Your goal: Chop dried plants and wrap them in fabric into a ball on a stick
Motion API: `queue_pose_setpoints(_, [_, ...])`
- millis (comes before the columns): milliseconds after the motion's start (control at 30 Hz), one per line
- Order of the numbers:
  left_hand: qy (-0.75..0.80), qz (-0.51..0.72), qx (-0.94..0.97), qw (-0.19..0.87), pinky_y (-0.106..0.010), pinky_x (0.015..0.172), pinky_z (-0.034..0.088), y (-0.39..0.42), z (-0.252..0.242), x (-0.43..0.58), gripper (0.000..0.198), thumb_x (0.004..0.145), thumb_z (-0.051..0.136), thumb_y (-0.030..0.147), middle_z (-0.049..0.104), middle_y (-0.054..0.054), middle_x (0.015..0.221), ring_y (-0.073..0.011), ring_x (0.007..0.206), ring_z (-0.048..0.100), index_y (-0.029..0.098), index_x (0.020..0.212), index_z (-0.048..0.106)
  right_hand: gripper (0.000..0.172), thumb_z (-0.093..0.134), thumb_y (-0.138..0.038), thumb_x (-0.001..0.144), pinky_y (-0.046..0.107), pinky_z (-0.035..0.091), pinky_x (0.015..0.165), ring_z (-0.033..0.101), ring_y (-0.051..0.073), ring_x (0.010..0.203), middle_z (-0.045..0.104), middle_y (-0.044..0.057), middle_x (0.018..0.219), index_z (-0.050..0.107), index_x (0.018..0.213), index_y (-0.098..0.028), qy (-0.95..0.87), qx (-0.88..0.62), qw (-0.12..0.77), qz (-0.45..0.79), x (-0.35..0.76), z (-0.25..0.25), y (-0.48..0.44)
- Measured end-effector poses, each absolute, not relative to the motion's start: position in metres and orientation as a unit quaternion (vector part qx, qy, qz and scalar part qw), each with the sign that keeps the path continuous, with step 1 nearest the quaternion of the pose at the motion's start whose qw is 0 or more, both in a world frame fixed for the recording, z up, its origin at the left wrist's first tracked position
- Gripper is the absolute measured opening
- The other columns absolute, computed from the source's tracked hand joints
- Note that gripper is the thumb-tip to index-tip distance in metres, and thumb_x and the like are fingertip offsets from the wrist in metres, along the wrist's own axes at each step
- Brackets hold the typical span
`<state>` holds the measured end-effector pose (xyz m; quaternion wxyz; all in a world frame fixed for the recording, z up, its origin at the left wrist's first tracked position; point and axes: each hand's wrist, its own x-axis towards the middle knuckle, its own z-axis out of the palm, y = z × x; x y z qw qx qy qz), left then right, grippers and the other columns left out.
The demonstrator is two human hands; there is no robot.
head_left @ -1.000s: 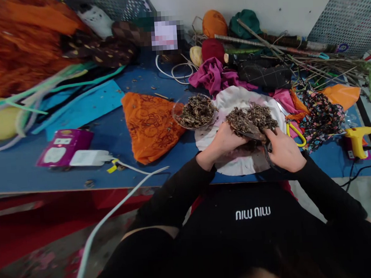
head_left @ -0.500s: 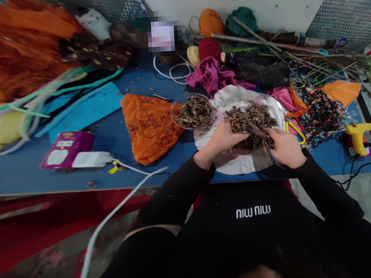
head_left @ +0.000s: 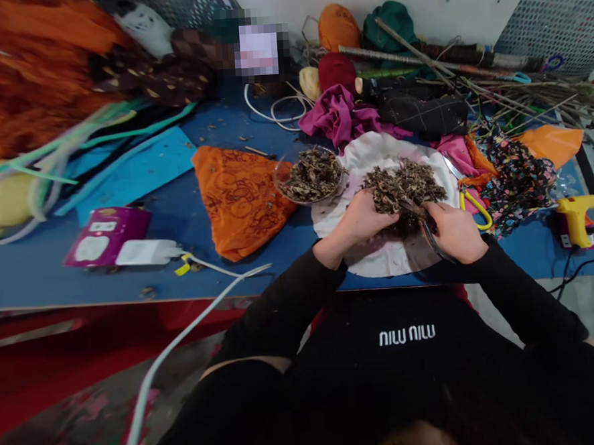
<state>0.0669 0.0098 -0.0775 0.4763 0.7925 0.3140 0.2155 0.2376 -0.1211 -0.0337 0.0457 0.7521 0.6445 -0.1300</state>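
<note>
A heap of dried, shredded brown plant pieces (head_left: 405, 182) lies on a round white cloth (head_left: 380, 261). At the heap's near left side, my left hand (head_left: 363, 218) has its fingers closed on some of the dried plant pieces; the fingertips are partly buried. My right hand (head_left: 456, 231) grips dark-handled scissors (head_left: 433, 238), whose blades point left into the heap, close to my left fingers. The blade tips are hard to make out among the pieces. Left of the cloth, a clear bowl (head_left: 280, 183) holds more of the same dried pieces.
An orange printed cloth (head_left: 243, 202) lies left of the bowl. Yellow-handled scissors (head_left: 482, 218), a floral cloth (head_left: 518, 175) and a yellow glue gun (head_left: 576, 219) sit at right. Sticks (head_left: 541, 103) and fabric bundles line the back. A white cable (head_left: 182, 327) crosses the table's front edge.
The view has shifted slightly. Both hands stay at the heap, with the scissors at nearly the same place and angle.
</note>
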Motion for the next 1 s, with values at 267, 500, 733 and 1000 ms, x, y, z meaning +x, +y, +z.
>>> queue_pose_setpoints(267, [0.311, 0.209, 0.795, 0.477, -0.036, 0.078, 0.061, 0.007, -0.078, 0.069, 0.019, 0.071, 0.070, 0.020, 0.081, -0.009, 0.090, -0.0258, 0.084, 0.075, 0.013, 0.088, 0.075, 0.042, 0.043, -0.028, 0.102, 0.035, 0.046, 0.079, 0.073, 0.031, 0.106, 0.074, 0.017, 0.122, 0.060, 0.137, -0.012, 0.643, 0.752, 0.055, -0.136, 0.232, -0.030, -0.114])
queue_pose_setpoints(500, [0.314, 0.212, 0.782, 0.495, -0.032, 0.071, 0.060, 0.007, -0.082, 0.070, 0.019, 0.071, 0.073, 0.023, 0.081, -0.008, 0.087, -0.0243, 0.079, 0.075, 0.014, 0.088, 0.074, 0.047, 0.047, -0.041, 0.104, 0.033, 0.044, 0.075, 0.072, 0.030, 0.104, 0.073, 0.018, 0.124, 0.058, 0.139, -0.013, 0.649, 0.751, 0.031, -0.120, 0.233, -0.030, -0.117])
queue_pose_setpoints(733, [0.335, 0.180, 0.818, 0.431, -0.036, 0.069, 0.059, 0.009, -0.082, 0.069, 0.014, 0.066, 0.075, 0.020, 0.077, -0.007, 0.079, -0.0255, 0.072, 0.072, 0.017, 0.080, 0.073, 0.031, 0.047, -0.029, 0.102, 0.031, 0.041, 0.072, 0.073, 0.027, 0.097, 0.078, 0.016, 0.110, 0.067, 0.121, -0.015, 0.644, 0.752, 0.040, -0.134, 0.236, -0.032, -0.112])
queue_pose_setpoints(1000, [0.292, 0.302, 0.737, 0.529, -0.042, 0.097, 0.061, 0.014, -0.080, 0.065, 0.040, 0.074, 0.082, 0.036, 0.081, -0.013, 0.112, -0.0305, 0.105, 0.076, 0.014, 0.106, 0.072, 0.071, 0.059, -0.066, 0.095, 0.037, 0.049, 0.085, 0.070, 0.034, 0.107, 0.070, 0.018, 0.126, 0.056, 0.145, -0.016, 0.635, 0.764, -0.058, -0.097, 0.252, -0.026, -0.124])
